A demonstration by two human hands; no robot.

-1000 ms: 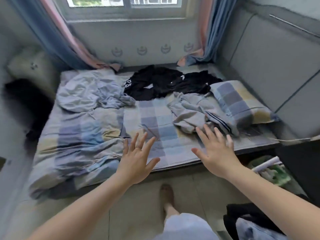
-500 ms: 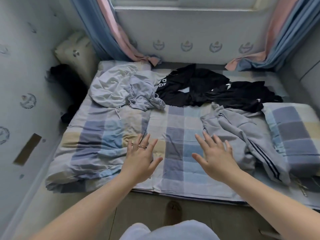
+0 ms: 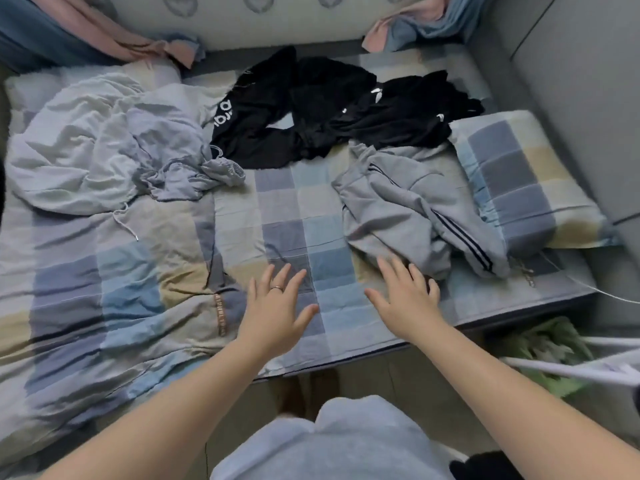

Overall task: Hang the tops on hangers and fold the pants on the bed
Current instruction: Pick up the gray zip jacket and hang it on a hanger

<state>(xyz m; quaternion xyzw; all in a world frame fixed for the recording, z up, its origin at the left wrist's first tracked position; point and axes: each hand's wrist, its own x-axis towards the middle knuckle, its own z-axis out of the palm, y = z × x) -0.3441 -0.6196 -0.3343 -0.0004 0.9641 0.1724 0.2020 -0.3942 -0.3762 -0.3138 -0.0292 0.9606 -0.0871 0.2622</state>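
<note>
Crumpled clothes lie on the checked bed. A grey garment with dark side stripes is at the right. Black garments with white logos lie at the back. A pale blue hooded top with a drawstring is heaped at the left. My left hand, wearing a ring, hovers flat with spread fingers over the sheet near the front edge. With its fingers straight, my right hand reaches to the lower edge of the grey garment. Neither hand holds anything.
A checked pillow lies at the right against a grey padded wall. Curtains hang at the back corners. A rumpled checked quilt covers the left front. White rods and a green item sit on the floor at the right.
The view has moved closer to the bed and tilted down. Both hands have advanced over the sheet, the right one nearing the grey garment's lower edge.
</note>
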